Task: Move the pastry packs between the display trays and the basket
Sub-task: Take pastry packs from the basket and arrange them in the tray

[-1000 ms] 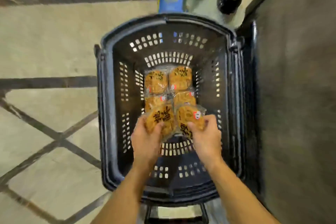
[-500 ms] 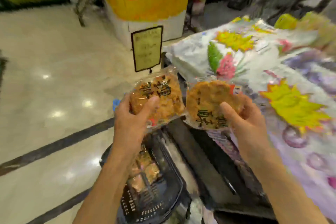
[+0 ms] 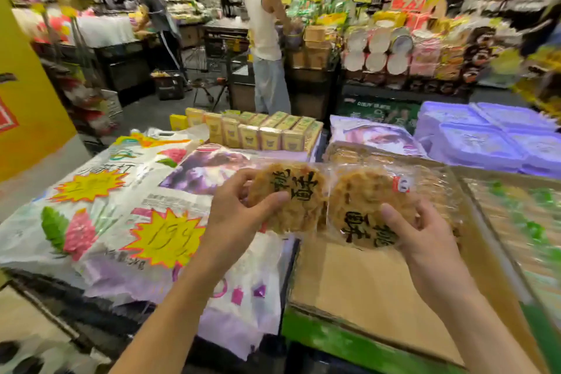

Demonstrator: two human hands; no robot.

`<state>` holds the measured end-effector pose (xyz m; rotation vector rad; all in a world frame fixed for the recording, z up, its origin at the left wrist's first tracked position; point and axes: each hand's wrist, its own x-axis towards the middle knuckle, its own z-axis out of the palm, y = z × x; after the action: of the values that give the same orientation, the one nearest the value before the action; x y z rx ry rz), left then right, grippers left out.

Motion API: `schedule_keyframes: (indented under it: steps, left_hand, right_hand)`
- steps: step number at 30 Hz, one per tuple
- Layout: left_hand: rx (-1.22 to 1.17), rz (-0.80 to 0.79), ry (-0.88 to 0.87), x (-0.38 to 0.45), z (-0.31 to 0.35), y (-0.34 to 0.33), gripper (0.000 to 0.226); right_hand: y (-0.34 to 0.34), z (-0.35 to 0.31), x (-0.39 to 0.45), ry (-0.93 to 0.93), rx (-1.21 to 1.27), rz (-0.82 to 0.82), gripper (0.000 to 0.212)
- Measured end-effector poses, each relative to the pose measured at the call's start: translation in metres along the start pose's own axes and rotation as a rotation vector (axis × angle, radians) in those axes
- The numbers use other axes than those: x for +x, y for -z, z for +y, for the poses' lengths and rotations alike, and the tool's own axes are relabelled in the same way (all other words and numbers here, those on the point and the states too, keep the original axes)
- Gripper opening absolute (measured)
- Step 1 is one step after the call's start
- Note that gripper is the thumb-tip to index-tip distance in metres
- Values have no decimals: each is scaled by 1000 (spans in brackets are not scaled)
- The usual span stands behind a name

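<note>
- The left hand (image 3: 239,215) is gripping a round golden pastry pack in clear wrap with black lettering (image 3: 290,196), thumb across its front.
- The right hand (image 3: 425,237) is holding a second round golden pastry pack with a red sticker (image 3: 368,206), just beside the first, their wrappers touching.
- Both packs are hovering over the near part of a brown cardboard display tray with a green front edge (image 3: 364,291).
- More wrapped pastries (image 3: 352,156) are lying at the tray's far edge.
- Large printed bags with yellow starburst price tags (image 3: 121,206) are lying left of the tray.

Glossy plastic pastry packs (image 3: 349,206), matt cardboard tray (image 3: 364,288)
</note>
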<state>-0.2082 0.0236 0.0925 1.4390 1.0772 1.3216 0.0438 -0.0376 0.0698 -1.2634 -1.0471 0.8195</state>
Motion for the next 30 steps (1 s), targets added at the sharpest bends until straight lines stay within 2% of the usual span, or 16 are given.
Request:
schedule_keyframes:
  steps: [2,5,6,9,11,13,16,19,21,23,25,27,30]
  left_hand:
    - [37,-94,2,22,-1,-49,29]
    - [113,-205,11,53,-14,-107,31]
    - [136,-239,22,62,-22,-122,32]
    - [252,-346,-2,85,-48,-148,40]
    - [413,-406,-62,99,-65,-157,39]
    - [705,-511,-127,111,-78,-166,38]
    - [1223,-719,-254,124,-90,-179,50]
    - [1376,-840,-300,138,-107,-182,51]
    - [1411,-848,-356,145,-121,-182,53]
    - [1452,-800,-508,146,-135,-184,58]
    - [1468,-736,-573,145,-143,-186,66]
    - [1402,-655,-618,139,-151,-188,72]
    - [1351,-649,-615,128,-158,-187,87]
  right_hand:
    - [44,6,17,-13,6,38,73]
    - [101,16,44,-36,-82,93,28]
    - [116,20,53,-43,-128,104,24]
    - [154,41,75,-74,-246,51,38]
    - [168,59,88,-119,-374,-3,36]
    - [174,78,97,-126,-500,-70,30]
    - [163,95,110,-116,-774,-204,29]
    - [137,106,122,10,-1085,-296,40]
    - [122,113,131,117,-1246,-323,43]
    - [112,121,139,169,-1372,-342,43]
    - [103,129,147,225,-1519,-322,43]
    - [98,137,149,248,-1555,-270,53]
    - [99,148,143,264,-1582,-256,74]
